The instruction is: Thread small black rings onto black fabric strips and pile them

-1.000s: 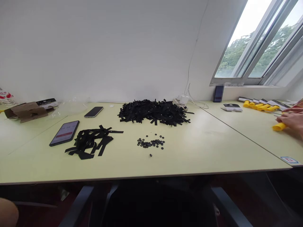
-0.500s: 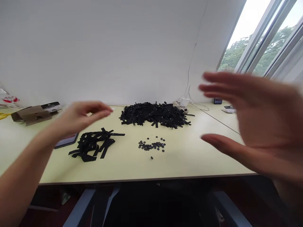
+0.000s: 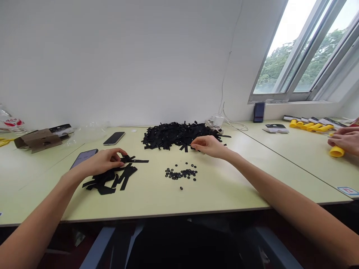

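My left hand [image 3: 108,161] rests at a small pile of black fabric strips [image 3: 105,183]. Its fingers are curled, with thumb and forefinger closing on a strip near the top. My right hand [image 3: 209,145] reaches to the front right edge of a larger heap of black strips [image 3: 171,135]. Its fingertips are drawn together, and what lies between them is hidden. Between and below the hands, many small round black snap buttons [image 3: 179,174] are scattered on the table. A single button [image 3: 181,188] sits apart, closer to the front edge.
Left of the heap lie a phone [image 3: 114,138] and a second phone [image 3: 84,157]. Torn cardboard [image 3: 39,139] is at far left. A white charger [image 3: 218,120] and cables stand behind the heap. At right, another person's hands [image 3: 346,140] hold a yellow roll [image 3: 336,151].
Both hands came down from above the table: the left onto the small strip pile, the right forward to the big heap's edge. The neighbour's hands and yellow rolls now show at right.
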The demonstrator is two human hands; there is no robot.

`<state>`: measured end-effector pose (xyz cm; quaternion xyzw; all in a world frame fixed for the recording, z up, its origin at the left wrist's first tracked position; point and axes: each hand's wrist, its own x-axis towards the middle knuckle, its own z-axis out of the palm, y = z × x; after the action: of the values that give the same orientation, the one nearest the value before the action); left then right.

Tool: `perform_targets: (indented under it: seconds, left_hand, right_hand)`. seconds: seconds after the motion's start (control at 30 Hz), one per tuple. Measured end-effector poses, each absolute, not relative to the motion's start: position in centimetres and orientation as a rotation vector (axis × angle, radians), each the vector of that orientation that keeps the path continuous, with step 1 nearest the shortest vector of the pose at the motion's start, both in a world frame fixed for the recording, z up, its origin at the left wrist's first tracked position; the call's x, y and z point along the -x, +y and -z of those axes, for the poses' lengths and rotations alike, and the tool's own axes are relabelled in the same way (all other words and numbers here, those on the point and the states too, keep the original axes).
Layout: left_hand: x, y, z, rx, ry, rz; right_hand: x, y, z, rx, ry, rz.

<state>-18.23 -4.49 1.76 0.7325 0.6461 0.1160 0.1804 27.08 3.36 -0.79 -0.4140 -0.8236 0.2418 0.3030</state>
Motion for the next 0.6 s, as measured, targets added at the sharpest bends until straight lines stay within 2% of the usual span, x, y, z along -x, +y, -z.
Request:
perform_targets:
  seconds: [0.2, 0.37, 0.6]
  left_hand:
    - [17.4, -4.7, -3.4, -2.177, 2.047, -0.304]
    - [14.4, -3.1, -2.6, -2.466, 1.8, -0.127]
    - [13.8, -0.8, -2.1, -2.465, 1.697, -0.012]
  right_hand:
    - [-26.5, 2.4, 0.4, 1.034, -2.246, -0.639]
    - [-25.7, 2.1, 0.8, 1.005, -2.253, -0.645]
    - [-26.3, 2.4, 1.8, 1.035, -2.231, -0.639]
